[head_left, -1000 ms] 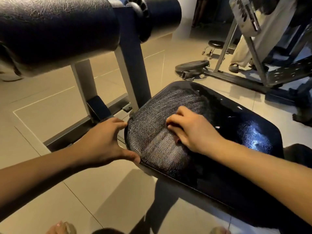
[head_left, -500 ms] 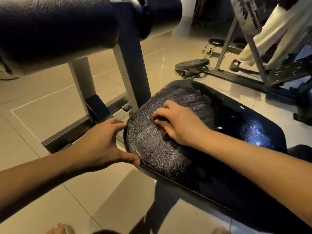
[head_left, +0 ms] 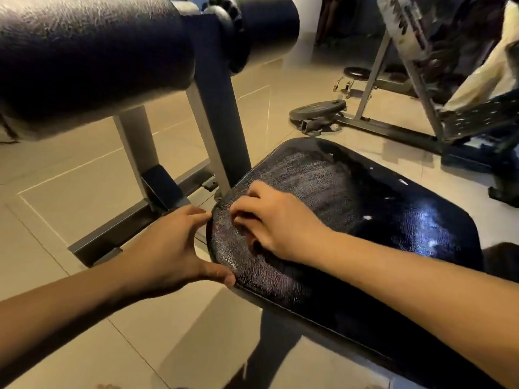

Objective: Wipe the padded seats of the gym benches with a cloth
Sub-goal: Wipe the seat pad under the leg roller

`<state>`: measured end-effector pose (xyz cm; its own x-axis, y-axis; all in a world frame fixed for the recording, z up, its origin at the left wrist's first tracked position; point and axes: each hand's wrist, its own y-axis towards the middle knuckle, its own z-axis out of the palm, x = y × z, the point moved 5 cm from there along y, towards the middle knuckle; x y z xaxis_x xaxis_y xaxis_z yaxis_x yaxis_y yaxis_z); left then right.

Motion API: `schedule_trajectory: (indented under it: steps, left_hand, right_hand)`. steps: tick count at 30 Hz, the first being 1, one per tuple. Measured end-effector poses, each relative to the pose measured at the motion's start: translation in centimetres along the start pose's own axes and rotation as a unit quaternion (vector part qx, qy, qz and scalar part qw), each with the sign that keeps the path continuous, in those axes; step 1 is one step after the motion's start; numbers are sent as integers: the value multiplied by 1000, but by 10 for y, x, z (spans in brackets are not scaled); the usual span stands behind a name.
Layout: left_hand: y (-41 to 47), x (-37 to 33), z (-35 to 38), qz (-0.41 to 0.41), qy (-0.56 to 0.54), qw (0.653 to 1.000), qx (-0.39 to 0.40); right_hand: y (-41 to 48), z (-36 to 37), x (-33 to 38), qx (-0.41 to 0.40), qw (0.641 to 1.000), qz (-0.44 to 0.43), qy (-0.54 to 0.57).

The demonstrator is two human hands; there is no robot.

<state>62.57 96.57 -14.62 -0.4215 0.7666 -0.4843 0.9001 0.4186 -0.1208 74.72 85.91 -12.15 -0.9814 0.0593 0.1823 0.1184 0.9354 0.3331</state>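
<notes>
The black padded seat [head_left: 393,234] sits low, just over the tan tile floor [head_left: 84,346]. Its right side is shiny. Its left side looks dull and crackly.

Your left grip [head_left: 168,248] holds the left corner of the padded seat. The thumb presses on the near edge of the seat. The fingers curl round the far side of that corner.

Your right grip [head_left: 280,220] lies on top of the padded seat, on its left part. It is very near your left grip, but the two do not touch. Its fingers [head_left: 241,209] are curled and press down on the seat. I cannot tell if this grip holds a cloth, because nothing shows clearly under it.

At the far left corner of the padded seat, a grey metal post [head_left: 219,122] stands up. A fat black roller pad [head_left: 84,66] sticks out from the post, high above the seat and to its left. Farther off, past the seat, a round weight plate [head_left: 317,109] lies on the floor beside another grey machine [head_left: 421,80].
</notes>
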Motion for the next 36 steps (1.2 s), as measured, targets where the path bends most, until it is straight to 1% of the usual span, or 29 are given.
schedule_trajectory:
  steps: [2, 4, 5, 6, 7, 8, 10, 12, 14, 15, 16, 17, 18, 19, 21, 22, 23, 24, 26, 27, 29, 30, 31, 32, 33, 34, 36]
  left_hand:
    - [-1, 0, 0, -4, -2, 1000, -2]
    - [-2, -1, 0, -5, -9, 1000, -2]
    - [-2, -1, 1, -6, -10, 1000, 0]
    - [-2, 0, 1, -7, -11, 1000, 0]
    - [-3, 0, 0, -8, -12, 1000, 1]
    - [-3, 0, 0, -8, -14, 1000, 2]
    - [-3, 0, -2, -4, -13, 1000, 0]
    - [-2, 0, -2, 0, -9, 1000, -2]
    - [-1, 0, 0, 3, -6, 1000, 3]
    - [0, 0, 0, 4, -3, 1000, 3]
    - [0, 1, 0, 1, -1, 1000, 4]
    - [0, 1, 0, -3, 0, 1000, 4]
    - [0, 2, 0, -6, -2, 1000, 4]
    - [0, 3, 0, -7, -5, 1000, 4]
    - [0, 3, 0, -7, -10, 1000, 6]
    - [0, 4, 1, -6, -12, 1000, 7]
    - [0, 5, 1, -6, -14, 1000, 6]
    - [0, 5, 1, -8, -16, 1000, 4]
    - [0, 5, 0, -10, -23, 1000, 0]
    - [0, 5, 0, -10, -25, 1000, -2]
    - [0, 4, 0, -6, -18, 1000, -5]
    - [0, 3, 1, -5, -12, 1000, -4]
    - [0, 3, 1, -5, -6, 1000, -2]
    - [0, 3, 1, -5, -2, 1000, 1]
    - [0, 3, 1, -5, -1, 1000, 5]
    - [0, 3, 0, -6, -1, 1000, 8]
    - [0, 4, 0, -8, -3, 1000, 11]
  right_hand:
    - [-4, -14, -61, -20, 993, 104, -53]
    - [-16, -32, -123, -19, 965, 221, -143]
    - [-23, -38, -142, -18, 947, 260, -189]
    - [-25, -42, -148, -16, 933, 278, -226]
    - [-24, -43, -141, -15, 928, 282, -241]
    - [-21, -41, -127, -16, 933, 276, -232]
    - [-9, -28, -78, -14, 962, 228, -152]
    - [-3, -15, -16, -1, 990, 122, -63]
    - [-13, -4, 28, 24, 1000, 7, 2]
    - [-18, -2, 30, 26, 999, -19, 20]
    - [-20, -5, 19, 17, 1000, -12, 21]
    - [-21, -10, -3, 5, 1000, 23, 7]
    - [-21, -17, -35, -9, 997, 77, -21]
    - [-25, -26, -71, -18, 987, 145, -60]
    - [-41, -44, -135, -31, 952, 275, -133]
    - [-47, -50, -150, -40, 936, 310, -160]
    - [-48, -52, -148, -46, 929, 317, -183]
    - [-45, -48, -134, -46, 931, 308, -189]
    - [-32, -33, -87, -31, 956, 254, -144]
    - [-25, -23, -57, -23, 972, 208, -103]
    - [-21, -9, 3, -1, 996, 87, -15]
    - [-25, -4, 23, 12, 999, 29, 24]
    - [-30, -2, 32, 21, 998, -10, 53]
    - [-34, -4, 28, 20, 997, -18, 71]
    - [-35, -7, 13, 12, 998, -1, 67]
    - [-35, -12, -11, -4, 998, 33, 43]
    - [-37, -27, -77, -40, 987, 149, -45]
